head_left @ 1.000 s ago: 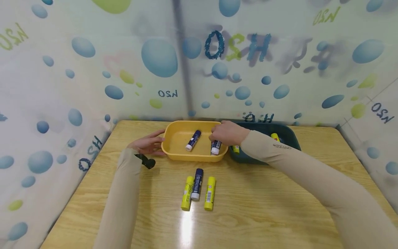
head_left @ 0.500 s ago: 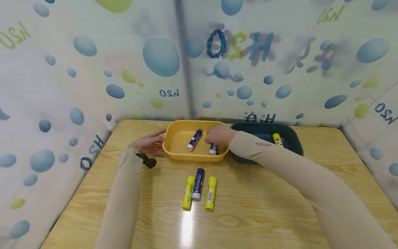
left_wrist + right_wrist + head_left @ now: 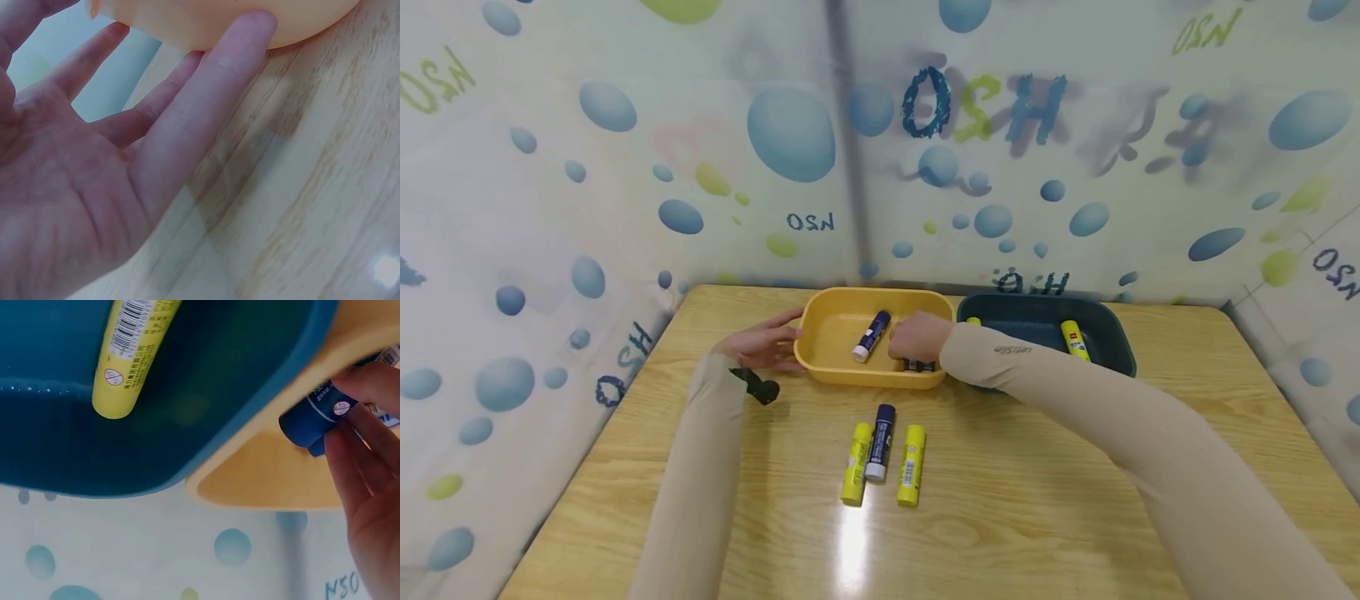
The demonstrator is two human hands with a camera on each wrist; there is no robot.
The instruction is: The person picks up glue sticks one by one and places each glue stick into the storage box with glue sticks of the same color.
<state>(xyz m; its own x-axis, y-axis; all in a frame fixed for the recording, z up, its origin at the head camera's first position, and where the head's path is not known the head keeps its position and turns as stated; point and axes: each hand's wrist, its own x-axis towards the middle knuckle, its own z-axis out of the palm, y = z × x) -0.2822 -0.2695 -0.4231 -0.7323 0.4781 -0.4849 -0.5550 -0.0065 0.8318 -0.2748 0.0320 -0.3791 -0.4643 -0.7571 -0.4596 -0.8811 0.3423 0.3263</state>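
My right hand reaches into the yellow bin at its right end. Thumb and fingertips pinch a navy glue stick there, seen in the right wrist view with part of another navy stick just behind it. The hand covers most of both from the head view. A further navy glue stick with a white end lies slantwise mid-bin. At the bin's left end is my left hand, fingers extended, with fingertips right at the outer wall.
A dark teal bin adjoins the yellow one on the right, with yellow glue sticks inside. In front, on the wooden table, lie a yellow stick, a navy stick and another yellow stick. A patterned wall stands behind.
My right hand has moved left and lower into the yellow bin with the navy glue stick, away from the bin's right rim. The left hand has stayed at the left end.
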